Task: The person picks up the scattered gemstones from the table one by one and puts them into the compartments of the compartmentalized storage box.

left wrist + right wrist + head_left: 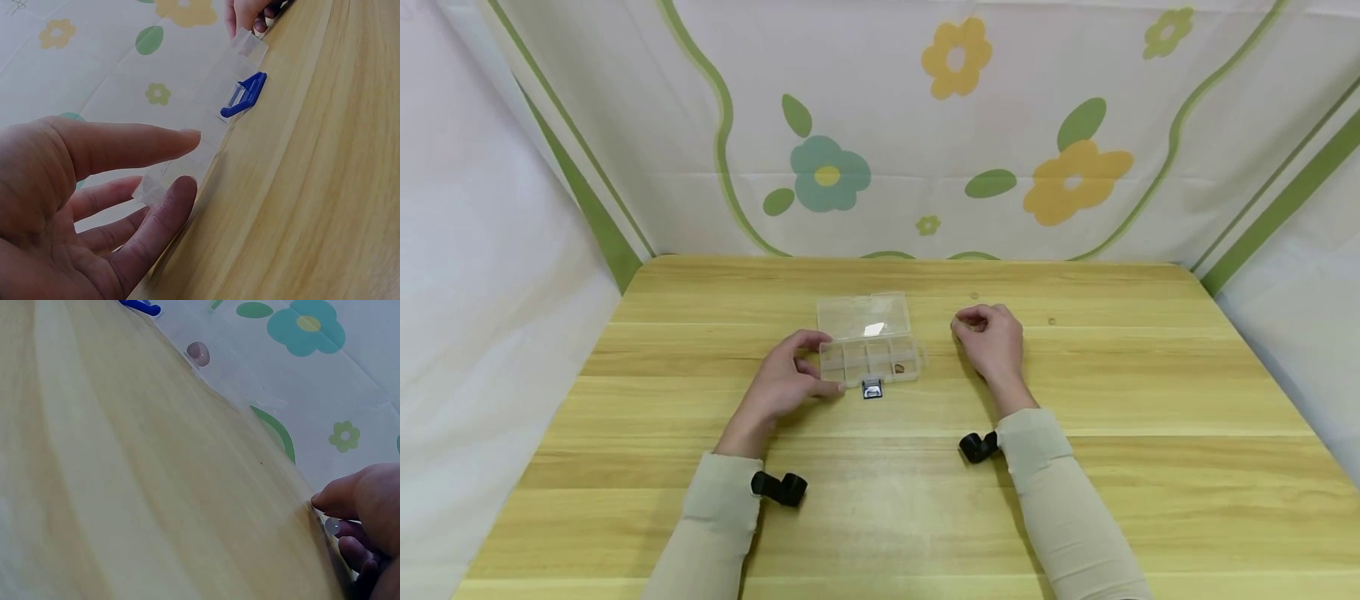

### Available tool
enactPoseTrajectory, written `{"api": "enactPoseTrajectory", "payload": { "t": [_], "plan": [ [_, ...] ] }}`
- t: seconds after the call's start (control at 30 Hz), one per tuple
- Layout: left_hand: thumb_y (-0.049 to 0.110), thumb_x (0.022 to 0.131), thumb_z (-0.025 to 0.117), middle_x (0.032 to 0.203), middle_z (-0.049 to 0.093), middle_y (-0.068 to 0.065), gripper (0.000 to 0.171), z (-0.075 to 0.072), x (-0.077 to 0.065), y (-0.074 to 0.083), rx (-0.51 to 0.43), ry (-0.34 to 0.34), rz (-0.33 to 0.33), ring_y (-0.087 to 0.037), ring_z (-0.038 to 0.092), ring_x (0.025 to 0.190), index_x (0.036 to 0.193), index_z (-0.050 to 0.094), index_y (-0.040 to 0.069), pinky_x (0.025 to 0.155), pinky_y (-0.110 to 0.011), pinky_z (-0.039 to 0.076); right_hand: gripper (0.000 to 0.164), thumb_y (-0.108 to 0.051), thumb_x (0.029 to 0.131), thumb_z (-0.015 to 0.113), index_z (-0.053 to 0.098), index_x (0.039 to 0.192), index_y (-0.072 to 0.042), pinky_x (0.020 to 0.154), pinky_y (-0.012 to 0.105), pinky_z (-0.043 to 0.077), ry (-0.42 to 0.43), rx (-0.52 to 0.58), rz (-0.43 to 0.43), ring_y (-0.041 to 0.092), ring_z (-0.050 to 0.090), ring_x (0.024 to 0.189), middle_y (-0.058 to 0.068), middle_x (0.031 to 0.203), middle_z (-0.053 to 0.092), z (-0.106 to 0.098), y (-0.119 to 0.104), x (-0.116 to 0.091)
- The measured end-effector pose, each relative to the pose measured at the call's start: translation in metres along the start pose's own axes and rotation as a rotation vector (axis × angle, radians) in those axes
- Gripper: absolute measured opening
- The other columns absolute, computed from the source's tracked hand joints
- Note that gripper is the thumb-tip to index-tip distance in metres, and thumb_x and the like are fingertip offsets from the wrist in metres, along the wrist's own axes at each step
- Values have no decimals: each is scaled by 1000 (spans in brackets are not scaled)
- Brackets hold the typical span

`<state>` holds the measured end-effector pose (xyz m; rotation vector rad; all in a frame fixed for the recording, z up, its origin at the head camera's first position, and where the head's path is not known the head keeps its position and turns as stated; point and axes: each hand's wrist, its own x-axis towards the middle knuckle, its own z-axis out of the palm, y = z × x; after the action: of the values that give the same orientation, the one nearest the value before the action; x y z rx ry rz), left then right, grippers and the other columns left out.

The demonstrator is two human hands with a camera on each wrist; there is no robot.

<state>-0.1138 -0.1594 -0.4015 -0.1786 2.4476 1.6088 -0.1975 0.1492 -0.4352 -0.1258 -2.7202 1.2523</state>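
Note:
My left hand (pixel 782 375) holds the left end of a clear plastic compartment box (pixel 856 374), thumb at the front corner and fingers at the back. The box's clear lid (pixel 850 315) lies opened backward. A blue latch (pixel 253 94) sticks out from its front edge. In a right-hand compartment sits a small brownish stone-like piece (pixel 199 354). To the right of the box, my right hand (pixel 996 342) has thumb and index finger drawn together low over the table. A small clear bead (pixel 332 526) shows between those fingertips in the right wrist view and appears pinched.
Two small clear pieces lie on the wooden table (pixel 880 517): one piece (pixel 974 296) beyond my right hand, the other piece (pixel 1052 322) to its right. A white flowered curtain (pixel 887 125) hangs behind the table. Each sleeve bears a black wrist camera (pixel 782 489).

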Motion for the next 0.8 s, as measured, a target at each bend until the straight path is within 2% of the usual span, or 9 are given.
{"api": "enactPoseTrajectory", "payload": {
  "t": [0.8],
  "plan": [
    [6,79,94,146,58,-13,75,-2,2,-2,27,-7,6,-25,57,96,146,61,13,77,-31,47,19,-24,99,73,81,110,-11,85,42,54,22,21,7,28,65,94,11,109,67,0,-1,0]
  ]
}}
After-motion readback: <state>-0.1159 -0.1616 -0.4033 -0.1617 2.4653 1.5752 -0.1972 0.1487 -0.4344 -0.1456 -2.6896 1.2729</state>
